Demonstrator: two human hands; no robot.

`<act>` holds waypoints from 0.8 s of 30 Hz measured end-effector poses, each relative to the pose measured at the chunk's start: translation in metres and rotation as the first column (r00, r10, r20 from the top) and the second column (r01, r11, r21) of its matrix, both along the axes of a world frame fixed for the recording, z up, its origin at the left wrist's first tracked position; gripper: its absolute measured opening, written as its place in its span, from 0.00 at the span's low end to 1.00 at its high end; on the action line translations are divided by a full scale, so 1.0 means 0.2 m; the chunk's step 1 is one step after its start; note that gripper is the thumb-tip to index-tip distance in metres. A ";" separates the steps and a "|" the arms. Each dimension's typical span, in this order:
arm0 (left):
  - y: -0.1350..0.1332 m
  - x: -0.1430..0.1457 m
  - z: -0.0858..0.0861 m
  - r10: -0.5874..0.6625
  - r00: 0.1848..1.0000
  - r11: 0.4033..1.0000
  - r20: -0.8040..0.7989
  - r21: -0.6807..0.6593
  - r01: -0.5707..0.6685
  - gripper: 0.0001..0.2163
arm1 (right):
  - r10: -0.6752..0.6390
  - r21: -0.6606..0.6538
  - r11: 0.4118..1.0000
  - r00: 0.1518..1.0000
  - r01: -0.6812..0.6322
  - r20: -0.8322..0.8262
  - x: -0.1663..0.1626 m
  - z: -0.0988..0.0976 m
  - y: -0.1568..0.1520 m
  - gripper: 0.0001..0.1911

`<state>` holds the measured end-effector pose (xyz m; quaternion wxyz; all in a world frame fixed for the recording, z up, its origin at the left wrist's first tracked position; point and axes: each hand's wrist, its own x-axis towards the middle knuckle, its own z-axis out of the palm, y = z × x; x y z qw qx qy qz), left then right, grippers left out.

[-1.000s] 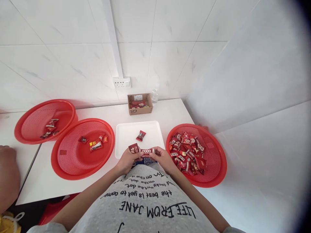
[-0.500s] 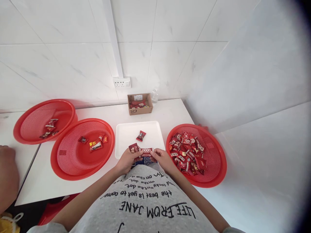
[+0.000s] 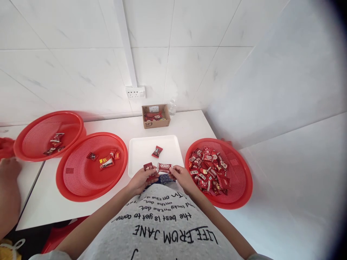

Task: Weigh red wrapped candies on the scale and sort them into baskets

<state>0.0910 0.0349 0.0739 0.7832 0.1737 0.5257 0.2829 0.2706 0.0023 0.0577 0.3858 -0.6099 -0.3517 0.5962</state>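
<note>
My left hand (image 3: 143, 179) is closed on a dark red wrapped candy (image 3: 148, 167), pinched near the tray's front edge. Between the fingertips of my right hand (image 3: 181, 176) is a red wrapped candy with white dotted ends (image 3: 164, 167), held level by its right end; its left end lies close to my left fingers. Both hands are over the front of a white tray (image 3: 135, 148). One small red and black wrapped candy (image 3: 157, 151) lies on that tray. Right of my hands, a red basket (image 3: 245, 180) holds a heap of red wrapped candies (image 3: 208, 168).
Two red baskets (image 3: 81, 189) (image 3: 29, 124) with a few wrapped candies stand to the left. A cardboard box (image 3: 155, 124) with packets and a clear plastic bottle (image 3: 172, 107) are by the wall. Another person's hand (image 3: 9, 173) with something red shows at the left edge.
My left thumb has come off the dotted candy, which now sits in my right fingers, slightly higher. At the left edge, something red has appeared by the other person's hand.
</note>
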 end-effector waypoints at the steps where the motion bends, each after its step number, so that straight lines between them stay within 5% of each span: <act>1: 0.00 0.00 0.00 -0.002 1.000 1.000 0.001 0.001 0.002 0.07 | 0.000 -0.005 1.000 1.000 0.000 -0.002 0.00 0.00 0.00 0.21; 24: -0.02 0.00 0.03 -0.228 0.963 0.957 -0.145 0.149 0.249 0.08 | 0.023 0.026 0.999 0.999 -0.022 -0.049 0.00 -0.01 -0.01 0.18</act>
